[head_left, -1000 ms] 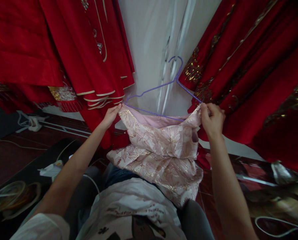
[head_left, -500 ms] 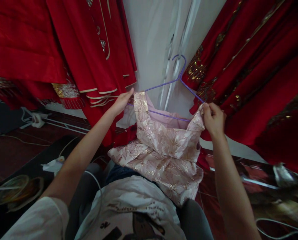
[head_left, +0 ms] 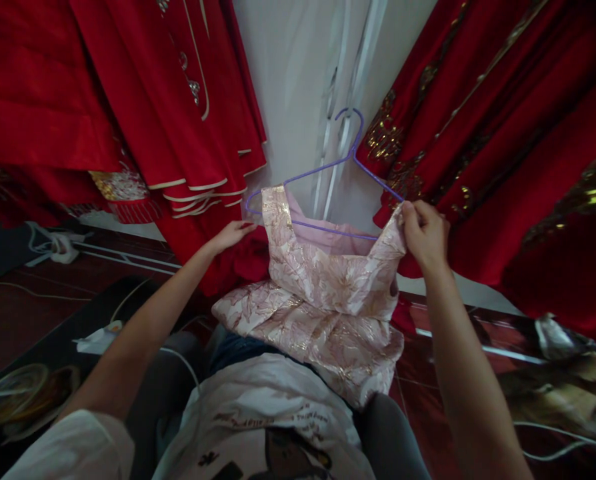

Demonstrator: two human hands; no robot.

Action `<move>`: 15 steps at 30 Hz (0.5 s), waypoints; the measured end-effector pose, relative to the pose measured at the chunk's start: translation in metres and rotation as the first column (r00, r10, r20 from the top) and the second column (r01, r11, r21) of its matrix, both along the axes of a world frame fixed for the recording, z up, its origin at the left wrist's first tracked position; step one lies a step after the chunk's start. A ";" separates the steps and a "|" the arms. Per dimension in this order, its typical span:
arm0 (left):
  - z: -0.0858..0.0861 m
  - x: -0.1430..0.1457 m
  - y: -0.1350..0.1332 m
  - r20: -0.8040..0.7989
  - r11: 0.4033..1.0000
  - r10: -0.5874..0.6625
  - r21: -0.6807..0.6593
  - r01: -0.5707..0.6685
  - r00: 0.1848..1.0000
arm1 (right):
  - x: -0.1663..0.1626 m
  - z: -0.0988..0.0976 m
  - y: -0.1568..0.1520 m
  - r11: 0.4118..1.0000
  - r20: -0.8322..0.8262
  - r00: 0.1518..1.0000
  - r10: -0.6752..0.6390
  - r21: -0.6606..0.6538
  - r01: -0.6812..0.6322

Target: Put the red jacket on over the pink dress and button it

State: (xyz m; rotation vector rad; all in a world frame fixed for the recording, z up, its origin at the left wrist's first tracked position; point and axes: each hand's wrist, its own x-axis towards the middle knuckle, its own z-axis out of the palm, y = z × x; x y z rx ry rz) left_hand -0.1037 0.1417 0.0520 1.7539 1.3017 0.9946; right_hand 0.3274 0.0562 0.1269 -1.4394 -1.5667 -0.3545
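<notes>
A pink and gold brocade dress (head_left: 323, 293) hangs on a purple wire hanger (head_left: 323, 175) in front of me, its skirt resting on my lap. One shoulder strap of the dress sits over the hanger's left arm. My right hand (head_left: 423, 235) pinches the other shoulder strap together with the hanger's right end. My left hand (head_left: 231, 235) is below the left end of the hanger, fingers stretched out and holding nothing, just left of the dress.
Red embroidered garments (head_left: 128, 100) hang at left and more red and gold garments (head_left: 503, 147) at right, with a white wall (head_left: 298, 80) between. On the dark red floor lie white cables and a power strip (head_left: 53, 248).
My left hand lifted the left strap onto the hanger, then let go and dropped lower. My right hand stayed on the right strap.
</notes>
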 end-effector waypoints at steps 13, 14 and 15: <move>0.124 0.131 -0.023 0.127 0.797 0.022 0.597 -0.094 0.992 | -0.012 0.013 -0.017 0.987 0.192 0.969 -0.158 0.064 0.148; 0.121 0.145 -0.030 0.103 0.769 0.006 0.635 -0.070 0.995 | -0.013 0.014 -0.019 0.989 0.182 0.972 -0.145 0.049 0.139; 0.118 0.156 -0.035 0.080 0.748 -0.005 0.662 -0.049 0.997 | -0.014 0.014 -0.020 0.991 0.170 0.977 -0.132 0.035 0.128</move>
